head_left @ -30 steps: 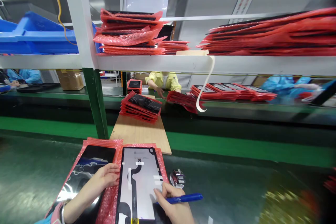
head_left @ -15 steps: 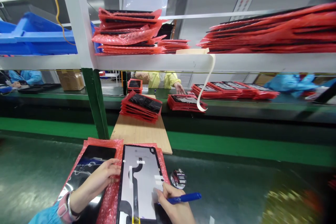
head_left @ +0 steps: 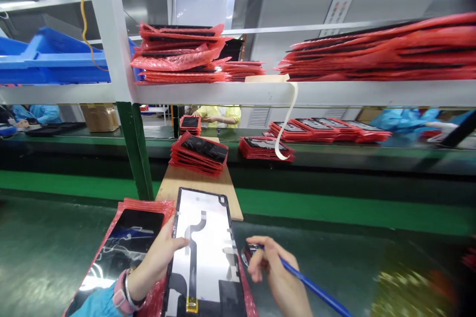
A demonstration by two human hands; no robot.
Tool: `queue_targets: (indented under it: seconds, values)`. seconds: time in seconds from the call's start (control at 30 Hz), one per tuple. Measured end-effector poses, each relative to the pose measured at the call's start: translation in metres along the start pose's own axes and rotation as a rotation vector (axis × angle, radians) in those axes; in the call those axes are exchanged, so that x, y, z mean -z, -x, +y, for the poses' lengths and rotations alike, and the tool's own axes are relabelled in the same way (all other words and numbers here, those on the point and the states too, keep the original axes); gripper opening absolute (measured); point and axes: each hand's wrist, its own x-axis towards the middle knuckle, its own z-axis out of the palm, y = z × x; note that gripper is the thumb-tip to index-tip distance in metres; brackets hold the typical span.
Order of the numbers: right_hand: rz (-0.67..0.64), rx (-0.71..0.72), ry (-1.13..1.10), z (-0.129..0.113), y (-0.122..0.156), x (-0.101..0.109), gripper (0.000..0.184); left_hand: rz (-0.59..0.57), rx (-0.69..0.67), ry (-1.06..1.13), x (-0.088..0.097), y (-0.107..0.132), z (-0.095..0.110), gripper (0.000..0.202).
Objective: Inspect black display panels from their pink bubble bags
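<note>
My left hand point(head_left: 163, 255) grips the left edge of a flat display panel point(head_left: 208, 252), silver-backed with a dark flex cable, and tilts it up off its red bubble wrap. My right hand point(head_left: 277, 272) is curled round a blue pen point(head_left: 316, 287), and its fingertips reach over a small metal tally counter point(head_left: 250, 253) beside the panel. To the left lies a second panel point(head_left: 122, 242), glossy black, on a red bubble bag.
A wooden board point(head_left: 197, 190) ahead bears a stack of red-bagged panels point(head_left: 199, 152). More red stacks point(head_left: 316, 130) lie along the far green belt and on the white shelf point(head_left: 260, 91) overhead. A person in yellow point(head_left: 221, 115) works opposite. Blue bins point(head_left: 52, 54) sit upper left.
The panel's far end has risen off the red wrap under my left hand. My right hand has left the panel and moved right, over the tally counter, with the pen swung back.
</note>
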Motion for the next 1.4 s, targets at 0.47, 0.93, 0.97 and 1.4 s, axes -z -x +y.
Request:
queue_targets:
  seconds: [0.47, 0.93, 0.97, 1.4]
  values:
    - [-0.198, 0.055, -0.029, -0.043, 0.003, -0.007, 0.041, 0.023, -0.246, 0.095, -0.015, 0.015, 0.052, 0.082]
    - [-0.079, 0.116, 0.143, -0.046, 0.006, -0.012, 0.036, 0.039, -0.301, -0.063, -0.011, 0.024, 0.043, 0.077]
    - [-0.091, 0.125, 0.166, -0.048, 0.005, -0.014, 0.037, 0.040, -0.294, -0.071, -0.012, 0.026, 0.042, 0.076]
    - [0.140, 0.072, -0.045, -0.047, 0.017, -0.021, 0.041, 0.061, -0.236, 0.133, -0.027, 0.036, 0.056, 0.078]
